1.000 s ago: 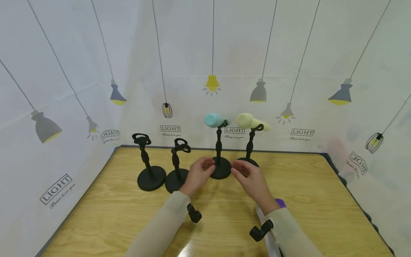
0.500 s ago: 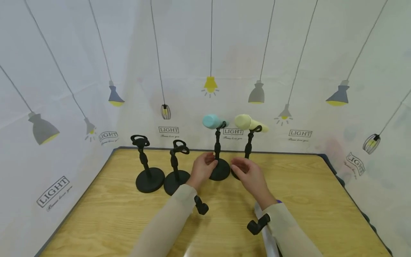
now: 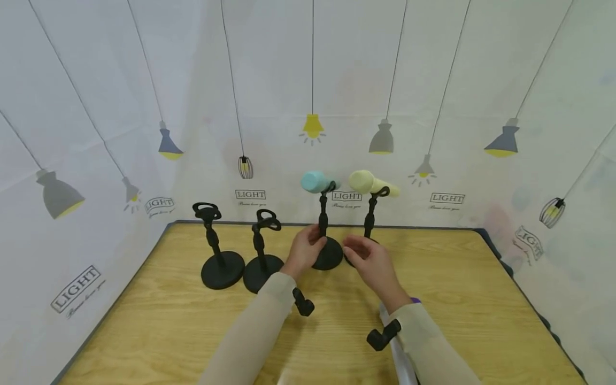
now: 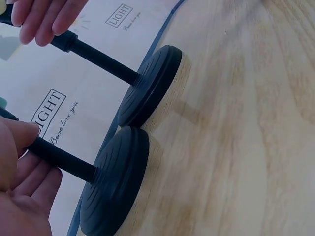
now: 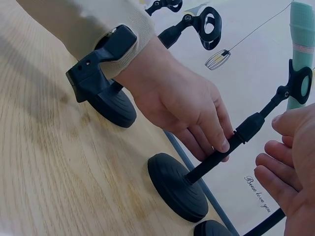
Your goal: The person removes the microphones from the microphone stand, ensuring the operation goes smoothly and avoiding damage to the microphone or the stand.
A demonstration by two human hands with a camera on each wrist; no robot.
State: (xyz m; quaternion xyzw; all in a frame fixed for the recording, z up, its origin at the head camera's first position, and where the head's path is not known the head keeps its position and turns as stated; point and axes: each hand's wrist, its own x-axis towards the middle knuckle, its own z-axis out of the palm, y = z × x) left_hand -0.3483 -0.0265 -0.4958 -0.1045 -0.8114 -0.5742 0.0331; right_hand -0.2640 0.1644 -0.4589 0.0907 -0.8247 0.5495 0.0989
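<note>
A teal microphone (image 3: 315,182) lies tilted in the clip of a black microphone stand (image 3: 329,255). My left hand (image 3: 304,251) holds that stand's pole, with the thumb in front and fingers behind, as the right wrist view shows. To its right, a cream microphone (image 3: 366,182) sits in the clip of another black stand (image 3: 369,220). Beside this second pole is my right hand (image 3: 377,267), its fingers loosely bent around nothing. In the left wrist view the two round bases (image 4: 115,182) stand side by side, touching or nearly so.
Two more black stands, one at far left (image 3: 223,270) and one nearer (image 3: 260,274), have bare clips. Under my right forearm lies a long whitish object (image 3: 399,350) with a purple end. A printed backdrop (image 3: 269,128) rises behind the wooden table (image 3: 159,321).
My left hand has moved slightly up and right to the teal microphone's stand and taken hold of its pole. The right hand stays almost in place; the head view has shifted a little.
</note>
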